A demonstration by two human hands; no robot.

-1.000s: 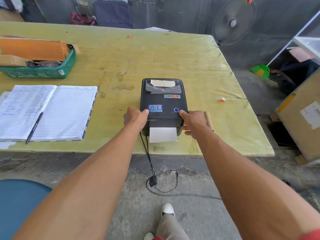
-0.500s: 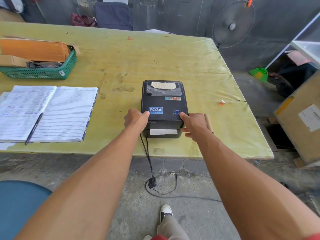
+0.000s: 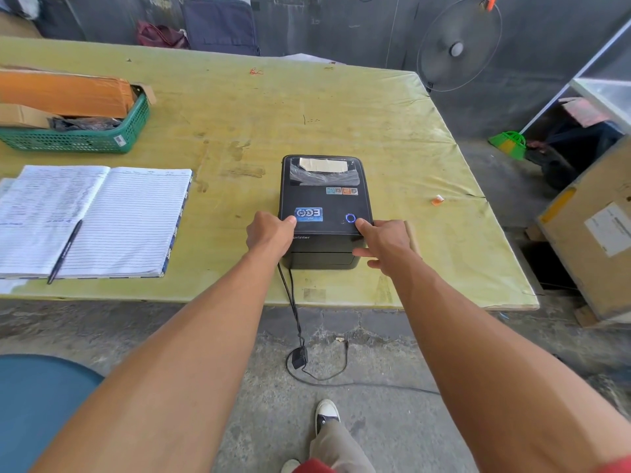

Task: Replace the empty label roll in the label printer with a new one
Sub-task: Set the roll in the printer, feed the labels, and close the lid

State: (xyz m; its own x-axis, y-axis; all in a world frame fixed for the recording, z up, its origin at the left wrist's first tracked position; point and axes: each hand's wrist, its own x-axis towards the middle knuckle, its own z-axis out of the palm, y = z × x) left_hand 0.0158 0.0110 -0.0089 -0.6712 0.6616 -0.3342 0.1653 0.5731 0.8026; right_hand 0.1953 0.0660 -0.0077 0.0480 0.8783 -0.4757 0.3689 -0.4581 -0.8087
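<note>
The black label printer (image 3: 324, 199) sits closed near the front edge of the yellow-green table (image 3: 307, 107). A pale label roll (image 3: 322, 164) shows through its top window, and a blue ring button (image 3: 350, 218) glows at the front right. My left hand (image 3: 269, 233) grips the printer's front left corner, thumb on the lid. My right hand (image 3: 386, 245) holds the front right corner, with the thumb just beside the button. No paper sticks out of the front slot. A bare brown cardboard core (image 3: 411, 235) lies on the table just right of my right hand.
An open lined notebook (image 3: 119, 216) with a pen (image 3: 65, 250) lies to the left, with a green basket (image 3: 85, 139) of packages behind it. The printer's cable (image 3: 293, 302) hangs to the floor. A cardboard box (image 3: 594, 227) and a fan (image 3: 457, 46) stand to the right.
The white label strip that stuck out of the printer's front slot has drawn back inside and is gone from view. Both hands stay on the front corners.
</note>
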